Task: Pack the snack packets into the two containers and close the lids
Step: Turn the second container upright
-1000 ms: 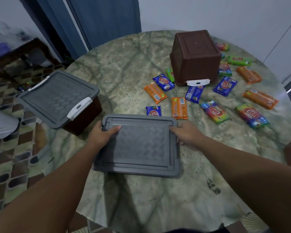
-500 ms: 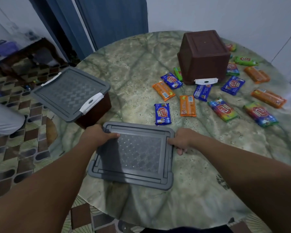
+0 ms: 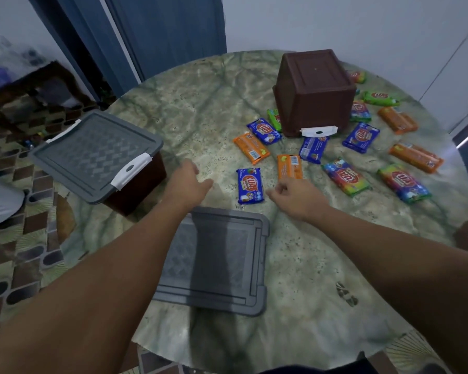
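The loose grey lid (image 3: 216, 260) lies flat on the surface (image 3: 189, 109), just behind both hands toward the person; I judge it is parked there so it is ready for closing a container. The left hand (image 3: 185, 182) reaches forward with fingers relaxed and spread, holding nothing. The right hand (image 3: 295, 195) has loosely curled fingers and grips nothing I can see.

Between the two hands lies a blue snack packet (image 3: 249, 186), flat, its long axis running away from the person, label up. Just beyond the right hand sits an orange packet (image 3: 289, 166), lying the same way. More packets are scattered farther out around the upturned brown container (image 3: 315, 90), which stands mouth down, so it needs righting before packing. Left of the left hand, the second container (image 3: 97, 155) has its lid on.
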A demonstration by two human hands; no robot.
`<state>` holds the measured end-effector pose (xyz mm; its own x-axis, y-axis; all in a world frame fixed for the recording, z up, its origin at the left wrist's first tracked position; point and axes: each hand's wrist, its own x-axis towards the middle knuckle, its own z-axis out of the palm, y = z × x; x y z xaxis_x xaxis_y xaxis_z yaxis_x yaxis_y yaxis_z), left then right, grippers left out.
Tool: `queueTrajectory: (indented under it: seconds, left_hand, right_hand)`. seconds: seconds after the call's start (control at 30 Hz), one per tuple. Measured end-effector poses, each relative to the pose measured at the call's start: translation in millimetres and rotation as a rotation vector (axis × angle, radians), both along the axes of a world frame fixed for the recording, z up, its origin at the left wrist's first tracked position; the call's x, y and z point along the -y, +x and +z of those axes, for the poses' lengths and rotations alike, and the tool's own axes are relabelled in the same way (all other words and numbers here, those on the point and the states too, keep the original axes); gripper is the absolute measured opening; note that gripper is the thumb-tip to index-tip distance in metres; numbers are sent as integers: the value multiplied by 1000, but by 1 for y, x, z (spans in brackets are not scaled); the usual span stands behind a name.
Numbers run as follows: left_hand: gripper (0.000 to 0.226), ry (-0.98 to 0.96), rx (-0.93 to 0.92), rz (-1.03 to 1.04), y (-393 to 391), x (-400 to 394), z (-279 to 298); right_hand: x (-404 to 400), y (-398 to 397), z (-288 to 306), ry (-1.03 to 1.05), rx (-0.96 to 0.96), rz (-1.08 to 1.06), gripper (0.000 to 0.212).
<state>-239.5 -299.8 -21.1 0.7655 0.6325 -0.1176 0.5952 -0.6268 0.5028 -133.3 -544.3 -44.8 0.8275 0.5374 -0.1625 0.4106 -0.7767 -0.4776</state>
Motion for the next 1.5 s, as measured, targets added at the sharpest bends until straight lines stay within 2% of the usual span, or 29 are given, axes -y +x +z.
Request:
queueTrajectory:
  seconds: [0.17,0.3,0.5,0.77,0.9,1.03,1.23,1.5]
  left_hand:
    - [17,-264,247,-10,46,48,9]
    - [11,-305,306,-23,78,80,9]
    - [11,-322,297,36,123,126,2]
    - [11,-282,259,148,186,180,-3]
    - [17,-274,258,157,207,188,-5]
    - [11,-299,219,128,225,192,-8]
    - [14,-316,197,119,249,202,-12]
    - [20,-383,144,355,293,216,-27]
  right_hand:
    - [13,39,15,258,39,-25,25]
    - [26,74,18,337,-69,-44,16]
    - [60,134,15,402,-100,-47,13]
    - [106,217,9,370,-122,1,13]
    - [108,240,9,355,-122,-25,14]
    - [109,253,8,339,-130,-66,11]
    - [119,278,3,318,-161,-139,10]
    - [125,329,6,335,-238,-130,20]
